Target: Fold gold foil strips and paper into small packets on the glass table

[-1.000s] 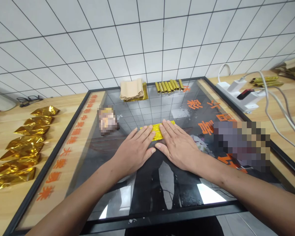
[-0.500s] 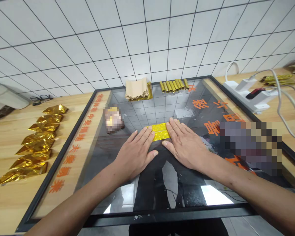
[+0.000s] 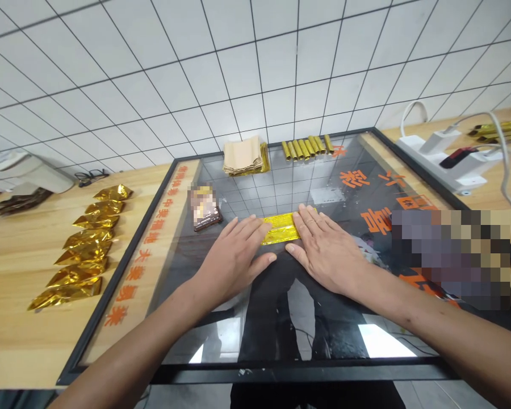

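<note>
A folded strip of gold foil (image 3: 281, 229) lies flat on the glass tabletop (image 3: 255, 196), near the middle of the view. My left hand (image 3: 234, 258) rests palm down on the strip's left end, and my right hand (image 3: 323, 250) presses on its right end. Both sets of fingers are spread, and neither hand grips the foil. The hands hide part of the strip.
Beyond the hands lie a stack of tan paper (image 3: 242, 156) on gold foil and a row of gold foil rolls (image 3: 306, 147). Several gold foil packets (image 3: 85, 238) line the wooden surface at left. A white power strip (image 3: 449, 165) sits at right. Two pixelated objects (image 3: 205, 207) (image 3: 449, 258) flank the hands.
The whole scene has shifted right and slightly upward in the view. My hands remain flat on the gold foil strip, with no visible change in how they touch it.
</note>
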Demonstrator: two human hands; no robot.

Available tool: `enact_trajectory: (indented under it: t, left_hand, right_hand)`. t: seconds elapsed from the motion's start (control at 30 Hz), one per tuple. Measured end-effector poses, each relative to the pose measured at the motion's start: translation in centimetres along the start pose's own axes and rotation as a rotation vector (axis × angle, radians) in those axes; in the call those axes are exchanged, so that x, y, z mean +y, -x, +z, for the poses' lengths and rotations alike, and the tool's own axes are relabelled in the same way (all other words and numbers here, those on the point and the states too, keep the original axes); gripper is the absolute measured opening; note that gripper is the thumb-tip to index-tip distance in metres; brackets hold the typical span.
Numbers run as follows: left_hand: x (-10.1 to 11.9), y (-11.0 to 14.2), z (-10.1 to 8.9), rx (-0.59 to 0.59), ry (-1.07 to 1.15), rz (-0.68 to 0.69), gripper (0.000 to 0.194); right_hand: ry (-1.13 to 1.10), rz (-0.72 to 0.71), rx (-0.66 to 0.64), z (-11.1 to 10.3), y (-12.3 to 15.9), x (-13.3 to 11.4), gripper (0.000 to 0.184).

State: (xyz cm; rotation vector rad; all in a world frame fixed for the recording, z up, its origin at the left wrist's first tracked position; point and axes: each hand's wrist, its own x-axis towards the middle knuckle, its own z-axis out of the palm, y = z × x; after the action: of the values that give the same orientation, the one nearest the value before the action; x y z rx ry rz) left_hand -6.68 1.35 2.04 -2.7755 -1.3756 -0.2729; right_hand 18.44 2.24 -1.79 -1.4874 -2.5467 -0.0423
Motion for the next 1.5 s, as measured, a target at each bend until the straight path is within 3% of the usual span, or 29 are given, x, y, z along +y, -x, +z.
enact_trajectory:
  t: [0.1, 0.3, 0.73, 1.0, 1.2, 1.4, 1.5]
  left_hand:
    - [-0.2, -1.1, -0.2, 0.006, -0.009, 0.027, 0.059]
    - [-0.2, -0.8, 1.5, -0.126, -0.041, 0.064, 0.066]
    - [-0.4, -0.3, 2.1, -0.080, -0.065, 0.068, 0.070]
    - [-0.1, -0.2, 2.5, -0.042, -0.060, 0.068, 0.068]
    - [-0.2, -0.1, 2.9, 0.007, -0.046, 0.082, 0.065]
    - [-0.4, -0.2, 1.8, 0.006, 0.068, 0.062, 0.058]
    - [-0.3, -0.3, 1.2, 0.013, 0.123, 0.039, 0.056]
  right_hand:
    - [0.019, 0.004, -0.005, -0.1, 0.0, 0.0, 0.080]
    - [0.061, 0.006, -0.041, -0.2, -0.1, -0.1, 0.081]
    - [0.023, -0.019, 0.001, -0.7, 0.0, 0.4, 0.079]
    - [-0.070, -0.161, 0.023, -1.6, 0.1, -1.5, 0.079]
    - [-0.146, -0.143, -0.014, -0.8, 0.6, -2.4, 0.077]
    - [-0.128, -0.117, -0.027, -1.7, -0.1, -0.8, 0.076]
    - [-0.060, -0.065, 0.034, -2.3, -0.6, 0.6, 0.069]
